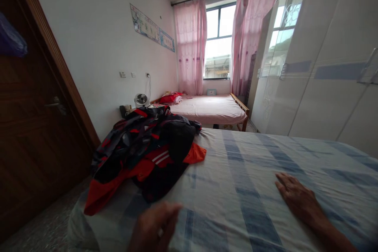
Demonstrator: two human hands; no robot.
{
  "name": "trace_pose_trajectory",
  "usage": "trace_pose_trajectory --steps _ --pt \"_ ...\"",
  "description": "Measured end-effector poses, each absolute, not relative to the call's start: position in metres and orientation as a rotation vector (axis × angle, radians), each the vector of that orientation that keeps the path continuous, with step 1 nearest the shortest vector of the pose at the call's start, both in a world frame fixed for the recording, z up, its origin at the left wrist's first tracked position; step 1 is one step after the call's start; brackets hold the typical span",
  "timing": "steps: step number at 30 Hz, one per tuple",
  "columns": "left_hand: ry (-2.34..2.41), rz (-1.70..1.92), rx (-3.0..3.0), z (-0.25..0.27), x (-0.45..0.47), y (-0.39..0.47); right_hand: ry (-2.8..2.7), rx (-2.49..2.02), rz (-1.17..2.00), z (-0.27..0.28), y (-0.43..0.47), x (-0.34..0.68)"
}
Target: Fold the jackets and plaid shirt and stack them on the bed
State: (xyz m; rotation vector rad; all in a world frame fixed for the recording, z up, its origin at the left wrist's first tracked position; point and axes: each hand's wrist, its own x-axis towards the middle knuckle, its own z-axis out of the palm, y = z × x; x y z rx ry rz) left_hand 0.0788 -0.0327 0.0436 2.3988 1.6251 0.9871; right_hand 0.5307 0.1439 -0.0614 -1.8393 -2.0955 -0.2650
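Note:
My right hand [297, 195] lies flat with its fingers stretched out on the blue and white checked bed sheet [212, 189]. It holds nothing. Low in the view, somewhat blurred, my left hand [155, 226] hovers over or rests on the bed's near part; which one I cannot tell. Its fingers point right, loosely bent and apart, with nothing visible in them. Just beyond it a heap of clothes [174, 138] covers the bed's left side. Black, grey and red patterned cloth lies on top, with orange pieces showing underneath and white stripes on one garment.
Behind stands a second bed [206, 110] with a pink sheet, and red cloth [171, 97] on it. A small white fan [141, 100] is by the left wall. A wooden door [38, 126] is at left, a glossy white wardrobe [319, 98] at right, pink curtains [190, 47] at the window.

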Motion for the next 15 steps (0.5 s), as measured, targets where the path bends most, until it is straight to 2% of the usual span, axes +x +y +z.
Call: trace_pose_trajectory --steps 2,4,7,10,15 --pt "1.949 1.405 2.24 0.081 0.055 -0.029 -2.072 -1.851 -0.259 -0.06 0.144 0.529" --pt "2.185 1.577 2.233 0.117 0.031 -0.005 -2.064 -1.868 -0.236 -0.059 0.143 0.527" --pt "2.456 1.46 2.369 0.153 0.004 0.054 -2.057 -1.915 -0.185 -0.055 0.141 0.524" --pt "2.586 1.259 2.259 0.164 -0.007 0.106 -2.06 -1.931 -0.176 -0.053 0.139 0.522" --pt "2.292 1.487 2.069 0.17 -0.007 0.14 -2.066 -1.915 -0.217 -0.053 0.138 0.522"
